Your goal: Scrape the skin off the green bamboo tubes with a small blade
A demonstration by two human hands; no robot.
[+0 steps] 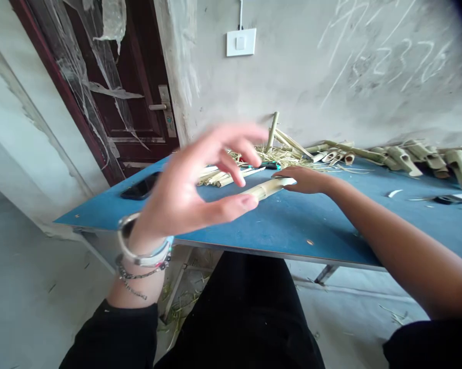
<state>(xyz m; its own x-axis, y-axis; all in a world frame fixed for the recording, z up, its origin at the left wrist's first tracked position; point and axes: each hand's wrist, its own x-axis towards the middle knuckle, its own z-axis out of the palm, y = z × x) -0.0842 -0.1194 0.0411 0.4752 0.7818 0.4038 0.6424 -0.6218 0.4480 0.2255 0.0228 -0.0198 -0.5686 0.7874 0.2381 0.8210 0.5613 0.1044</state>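
Right-hand fingers curl lightly over the end of a bamboo tube, apparently pinning it against the blue tabletop. The motion-blurred left hand hovers just above the tube, fingers curved and parted, seemingly holding nothing. Cut bamboo pieces and straw lie farther back, leaving the front of the table free for handling.

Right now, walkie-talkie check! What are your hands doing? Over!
Left hand raised, fingers curled, blurred. Right hand touching bamboo tube. Black phone lying on blue table, beyond left hand. Over.
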